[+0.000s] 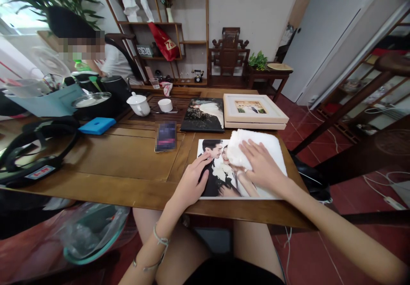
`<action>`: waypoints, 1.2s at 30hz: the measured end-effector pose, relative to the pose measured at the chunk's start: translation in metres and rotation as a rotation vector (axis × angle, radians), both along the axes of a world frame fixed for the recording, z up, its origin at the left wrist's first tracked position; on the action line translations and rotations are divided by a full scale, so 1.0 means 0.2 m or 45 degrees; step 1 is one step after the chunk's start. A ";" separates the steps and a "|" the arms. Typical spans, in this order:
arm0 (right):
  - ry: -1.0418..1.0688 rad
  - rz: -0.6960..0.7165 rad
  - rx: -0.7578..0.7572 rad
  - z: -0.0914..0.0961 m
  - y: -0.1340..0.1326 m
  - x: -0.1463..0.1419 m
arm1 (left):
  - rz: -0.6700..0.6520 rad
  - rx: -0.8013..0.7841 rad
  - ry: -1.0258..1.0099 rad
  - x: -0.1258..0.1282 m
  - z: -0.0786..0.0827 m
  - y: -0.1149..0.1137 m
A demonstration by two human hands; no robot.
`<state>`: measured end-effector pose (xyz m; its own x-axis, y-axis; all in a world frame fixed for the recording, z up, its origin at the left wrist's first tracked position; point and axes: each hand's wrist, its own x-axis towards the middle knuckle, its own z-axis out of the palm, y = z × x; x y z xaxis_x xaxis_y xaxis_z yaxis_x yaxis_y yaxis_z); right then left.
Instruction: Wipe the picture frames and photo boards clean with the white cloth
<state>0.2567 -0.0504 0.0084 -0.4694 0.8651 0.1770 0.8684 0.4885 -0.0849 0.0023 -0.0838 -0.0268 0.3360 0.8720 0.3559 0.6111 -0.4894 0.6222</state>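
A glossy photo panel (214, 187) showing a couple lies flat near the table's front edge. My left hand (192, 178) rests on its left side, fingers stretched out and nothing held. With my right hand (262, 163) I hold a folded white fluffy cloth (236, 148) against the panel's upper right part. The fingers lie over the cloth, which hides part of the picture beneath. Just behind the panel are a dark photo panel (200, 116) with a white dress on it and a stack of pale framed pictures (256, 110).
On the wooden table (137, 161) are a phone (165, 136), a white lidded cup (139, 105), a small white cup (165, 105), a blue block (97, 126) and a black headset (41, 148). Another person (118, 65) sits at the far left. A lined bin (96, 238) stands below.
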 end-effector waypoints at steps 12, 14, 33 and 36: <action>-0.002 0.473 -0.231 0.07 -0.47 -0.20 | -0.043 -0.033 -0.038 -0.01 0.02 0.00; -0.009 0.348 -0.180 0.07 -0.36 -0.17 | -0.024 -0.044 -0.036 0.00 0.02 0.00; -0.108 0.541 -0.015 0.08 -0.57 -0.32 | -0.063 -0.066 -0.116 -0.02 0.01 0.01; -0.001 0.420 -0.144 0.11 -0.41 -0.22 | -0.031 -0.076 -0.086 -0.01 0.01 0.00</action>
